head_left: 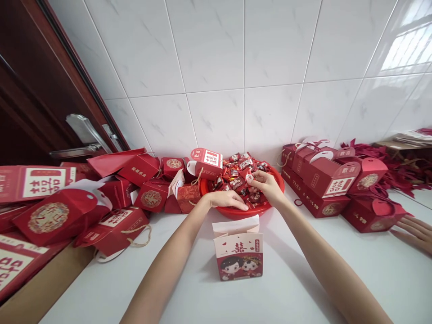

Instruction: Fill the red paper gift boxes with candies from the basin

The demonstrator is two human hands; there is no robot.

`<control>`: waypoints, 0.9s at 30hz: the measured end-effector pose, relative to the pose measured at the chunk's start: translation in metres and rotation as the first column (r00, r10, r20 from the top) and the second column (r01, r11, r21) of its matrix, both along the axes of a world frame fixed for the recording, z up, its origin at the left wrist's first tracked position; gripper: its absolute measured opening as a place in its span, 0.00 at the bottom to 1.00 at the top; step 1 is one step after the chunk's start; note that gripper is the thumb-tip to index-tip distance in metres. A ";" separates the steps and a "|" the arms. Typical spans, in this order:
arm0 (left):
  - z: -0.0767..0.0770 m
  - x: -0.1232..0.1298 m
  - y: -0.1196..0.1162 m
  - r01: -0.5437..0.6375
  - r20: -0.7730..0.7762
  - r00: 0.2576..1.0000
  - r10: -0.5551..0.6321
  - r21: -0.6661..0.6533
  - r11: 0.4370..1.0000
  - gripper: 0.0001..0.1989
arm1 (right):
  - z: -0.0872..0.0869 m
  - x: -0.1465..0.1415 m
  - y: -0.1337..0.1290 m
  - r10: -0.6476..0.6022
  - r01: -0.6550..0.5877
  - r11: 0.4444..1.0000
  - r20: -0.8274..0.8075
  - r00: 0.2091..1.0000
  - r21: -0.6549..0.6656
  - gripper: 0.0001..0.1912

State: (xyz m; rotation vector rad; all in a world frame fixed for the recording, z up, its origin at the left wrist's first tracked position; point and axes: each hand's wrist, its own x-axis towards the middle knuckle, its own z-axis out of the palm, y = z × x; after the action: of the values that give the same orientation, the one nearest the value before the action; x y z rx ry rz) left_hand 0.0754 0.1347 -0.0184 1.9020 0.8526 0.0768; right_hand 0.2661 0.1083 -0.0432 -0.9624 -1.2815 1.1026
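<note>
Right hand (266, 183) pinches a wrapped candy (249, 177) over a red basin (278, 183) of sweets (237, 183).
Left hand (230, 199) lies over the basin's near side, its grip impossible to tell; an open box (239, 256) stands on the table (202, 299).

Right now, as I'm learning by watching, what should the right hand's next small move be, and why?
Probably lift the right hand toward the upright box: it seems to pinch a wrapped candy over the red basin, and the box stands just in front with flaps raised.
</note>
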 end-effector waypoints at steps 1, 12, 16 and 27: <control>-0.002 -0.002 0.003 0.008 0.042 0.999 -0.007 -0.025 1.000 0.09 | 0.000 0.000 0.000 -0.003 0.003 1.000 -0.007 1.000 -0.005 0.22; -0.022 -0.005 0.010 -0.359 0.497 0.756 0.426 -0.229 0.905 0.19 | 0.001 0.000 -0.001 0.017 -0.017 1.000 -0.028 0.999 -0.025 0.24; -0.023 -0.003 0.009 -0.479 0.532 0.708 0.465 -0.122 0.869 0.22 | 0.002 0.000 -0.001 0.037 -0.036 0.999 0.021 0.999 -0.023 0.23; -0.026 -0.006 0.007 -0.500 0.577 0.699 0.423 -0.029 0.866 0.17 | 0.005 -0.002 -0.005 0.096 -0.095 0.994 0.024 0.995 -0.056 0.21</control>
State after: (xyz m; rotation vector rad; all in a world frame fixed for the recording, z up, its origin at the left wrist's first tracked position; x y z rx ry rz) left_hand 0.0694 0.1416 -0.0443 1.5880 0.8941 0.9918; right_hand 0.2636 0.1037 -0.0378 -0.9677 -1.3358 1.2082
